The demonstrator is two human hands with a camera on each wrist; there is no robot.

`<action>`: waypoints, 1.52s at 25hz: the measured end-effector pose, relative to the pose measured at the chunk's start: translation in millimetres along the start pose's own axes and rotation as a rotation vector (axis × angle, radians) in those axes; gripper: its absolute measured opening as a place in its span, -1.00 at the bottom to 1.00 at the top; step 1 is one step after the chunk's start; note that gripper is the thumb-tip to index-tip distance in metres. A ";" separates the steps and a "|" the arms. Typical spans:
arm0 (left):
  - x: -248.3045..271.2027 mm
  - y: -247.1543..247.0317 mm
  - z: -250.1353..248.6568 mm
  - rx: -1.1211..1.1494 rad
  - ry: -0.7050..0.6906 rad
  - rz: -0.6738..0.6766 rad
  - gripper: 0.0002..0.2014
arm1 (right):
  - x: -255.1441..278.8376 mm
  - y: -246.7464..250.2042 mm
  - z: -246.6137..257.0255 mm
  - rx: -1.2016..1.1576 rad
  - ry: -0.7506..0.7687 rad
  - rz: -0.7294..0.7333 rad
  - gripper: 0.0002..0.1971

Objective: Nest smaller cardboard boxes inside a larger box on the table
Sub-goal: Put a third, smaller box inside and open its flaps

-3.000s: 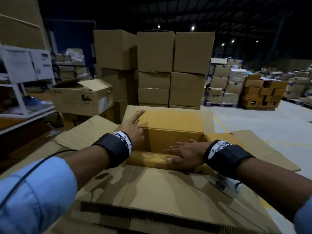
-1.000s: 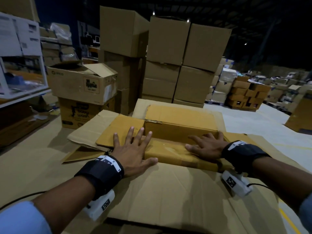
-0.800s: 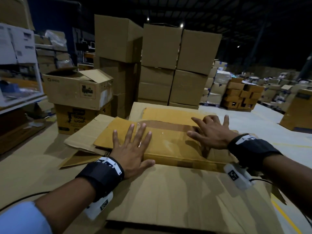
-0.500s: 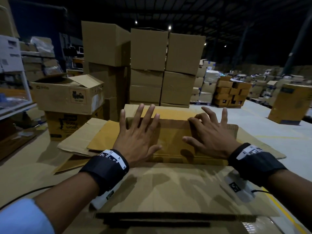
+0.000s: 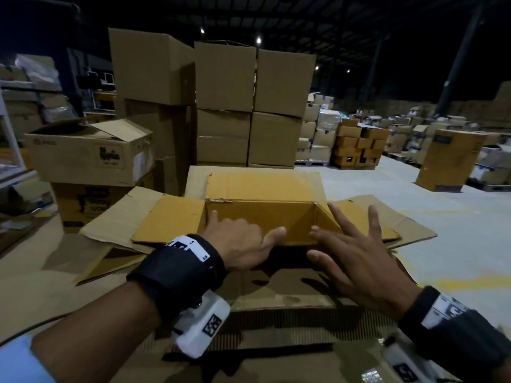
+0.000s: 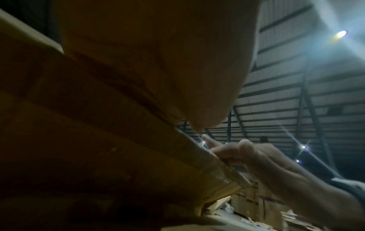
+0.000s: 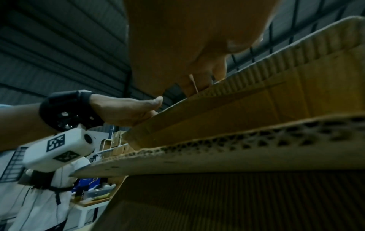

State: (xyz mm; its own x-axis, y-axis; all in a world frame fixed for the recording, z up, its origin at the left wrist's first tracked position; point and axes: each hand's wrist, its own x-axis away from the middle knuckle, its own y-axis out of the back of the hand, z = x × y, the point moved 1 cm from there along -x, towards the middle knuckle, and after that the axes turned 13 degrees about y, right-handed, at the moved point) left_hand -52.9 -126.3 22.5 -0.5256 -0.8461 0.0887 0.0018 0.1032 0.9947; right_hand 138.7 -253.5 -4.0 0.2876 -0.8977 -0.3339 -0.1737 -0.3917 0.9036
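A small yellow-brown box (image 5: 260, 217) sits open inside the larger box, whose pale flaps (image 5: 116, 219) splay out flat around it. My left hand (image 5: 243, 244) grips the small box's near edge, thumb along the rim and fingers curled inside. The right wrist view shows this left hand (image 7: 126, 109) pinching the cardboard edge. My right hand (image 5: 354, 252) is spread with straight fingers at the near right corner of the small box. In the left wrist view the right hand (image 6: 256, 156) touches that cardboard edge with its fingertips. The small box's inside looks empty.
A tall stack of sealed cartons (image 5: 226, 106) stands right behind the boxes. An open printed carton (image 5: 88, 153) sits on another at the left. A lone upright box (image 5: 448, 158) and pallets of boxes (image 5: 356, 147) stand on the floor to the right.
Half a second ago both hands lay flat on the small box's folded-down flaps. Now the top is open, my left hand grips the near edge and my right hand has moved to the right corner.
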 end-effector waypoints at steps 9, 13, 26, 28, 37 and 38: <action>-5.4 -92.6 9.1 -0.048 0.018 -0.067 -0.17 | 14.7 -56.4 -7.1 -0.355 -0.054 0.450 -0.12; -2.2 -112.0 9.1 -0.072 0.018 -0.263 -0.19 | 6.2 -78.2 -6.7 -0.240 -0.121 0.319 -0.28; -32.8 -134.8 10.5 -0.068 0.026 -0.443 -0.19 | 15.0 -129.7 -1.5 0.008 -0.119 0.110 -0.28; -35.1 -134.7 11.0 -0.083 0.024 -0.457 -0.19 | 13.7 -132.6 -1.7 0.013 -0.123 0.103 -0.27; -32.8 -134.0 9.8 -0.089 0.057 -0.462 -0.21 | 7.1 -115.3 -49.0 -0.082 -0.119 0.093 -0.28; -32.8 -131.3 6.3 -0.084 0.074 -0.456 -0.22 | 5.6 -111.5 -63.0 -0.114 -0.166 0.094 -0.21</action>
State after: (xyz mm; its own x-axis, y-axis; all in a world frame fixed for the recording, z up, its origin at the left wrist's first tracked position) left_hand -41.3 -108.8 -111.4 -0.4266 -0.8305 -0.3582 -0.1453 -0.3280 0.9334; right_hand 219.0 -202.1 -89.7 0.1149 -0.9538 -0.2777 -0.0819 -0.2877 0.9542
